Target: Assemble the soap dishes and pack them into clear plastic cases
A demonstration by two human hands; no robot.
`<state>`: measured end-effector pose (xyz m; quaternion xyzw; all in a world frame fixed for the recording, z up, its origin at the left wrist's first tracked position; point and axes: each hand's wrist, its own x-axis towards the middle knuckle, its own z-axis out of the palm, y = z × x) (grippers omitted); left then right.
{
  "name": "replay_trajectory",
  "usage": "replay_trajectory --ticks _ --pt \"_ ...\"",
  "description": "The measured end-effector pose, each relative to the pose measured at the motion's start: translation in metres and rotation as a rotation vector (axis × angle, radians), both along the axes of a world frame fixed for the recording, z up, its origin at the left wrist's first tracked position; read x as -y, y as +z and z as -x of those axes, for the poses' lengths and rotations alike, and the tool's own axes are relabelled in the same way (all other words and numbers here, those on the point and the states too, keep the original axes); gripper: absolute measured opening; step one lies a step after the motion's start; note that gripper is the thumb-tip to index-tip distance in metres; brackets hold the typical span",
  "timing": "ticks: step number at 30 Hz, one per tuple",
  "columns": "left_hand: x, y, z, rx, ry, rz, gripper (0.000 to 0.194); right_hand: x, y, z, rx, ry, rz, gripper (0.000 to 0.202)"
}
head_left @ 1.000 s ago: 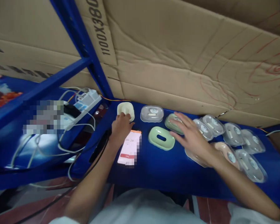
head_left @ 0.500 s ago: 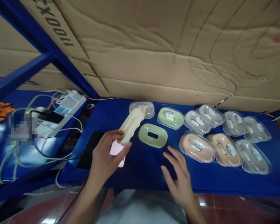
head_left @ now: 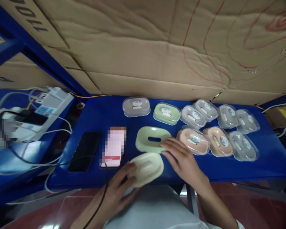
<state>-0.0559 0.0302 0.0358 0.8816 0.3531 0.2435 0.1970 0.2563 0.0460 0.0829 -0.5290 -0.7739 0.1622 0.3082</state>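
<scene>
My left hand (head_left: pixel 125 184) is closed on a cream oval soap dish (head_left: pixel 149 168), gripping its left end low over the table's front edge. Its hollow side faces up toward me. My right hand (head_left: pixel 182 159) pinches the lower right rim of a green soap dish (head_left: pixel 144 141) with a long slot in its middle. The green dish tilts slightly, and its front rim is close to the cream dish. Whether the green dish is clear of the table I cannot tell.
Packed dishes under transparent lids stand behind and to the right: a green one (head_left: pixel 166 114), a peach one (head_left: pixel 220 141) and several grey ones (head_left: pixel 136 107). Left lie a lit phone (head_left: pixel 114 146), a dark phone (head_left: pixel 83 151) and a power strip (head_left: pixel 46 108) with cables. Cardboard (head_left: pixel 133 47) rises behind.
My left hand has brought the cream dish down toward me, uncovering the lit phone. My right hand has moved onto the green dish and taken its rim, tilting it. The view has shifted.
</scene>
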Motion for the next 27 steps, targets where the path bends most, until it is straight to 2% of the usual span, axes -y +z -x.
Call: replay_trajectory --ticks 4,6,9,11,15,18,20,22,25,27 --pt "-0.013 -0.012 -0.015 0.078 0.093 -0.052 0.033 0.027 -0.009 -0.004 0.103 0.146 0.042 0.035" --pt "-0.018 -0.015 -0.024 0.160 0.085 -0.047 0.038 0.036 -0.017 -0.007 0.157 0.175 0.037 0.040" --pt "-0.020 -0.018 -0.038 0.169 0.036 -0.015 0.047 0.044 -0.024 -0.010 0.230 0.198 0.047 0.051" --pt "-0.017 -0.019 -0.047 0.131 0.049 -0.021 0.054 0.044 -0.027 -0.010 0.253 0.181 0.038 0.055" --pt "-0.013 -0.019 -0.063 0.112 0.180 -0.024 0.068 0.036 -0.035 -0.002 0.266 0.169 0.008 0.054" --pt "-0.013 -0.022 -0.073 0.104 0.250 -0.052 0.066 0.027 -0.040 0.002 0.292 0.225 -0.021 0.052" --pt "-0.014 -0.024 -0.076 0.055 0.263 -0.095 0.062 0.024 -0.036 -0.006 0.321 0.241 -0.068 0.051" --pt "-0.016 -0.026 -0.077 -0.001 0.232 -0.106 0.059 0.022 -0.026 -0.025 0.359 0.146 -0.137 0.048" --pt "-0.018 -0.027 -0.078 0.003 0.179 -0.076 0.055 0.020 -0.012 -0.067 0.434 -0.211 -0.203 0.057" --pt "-0.021 -0.025 -0.079 0.030 0.175 -0.043 0.051 0.018 -0.010 -0.095 0.466 -0.366 -0.152 0.057"
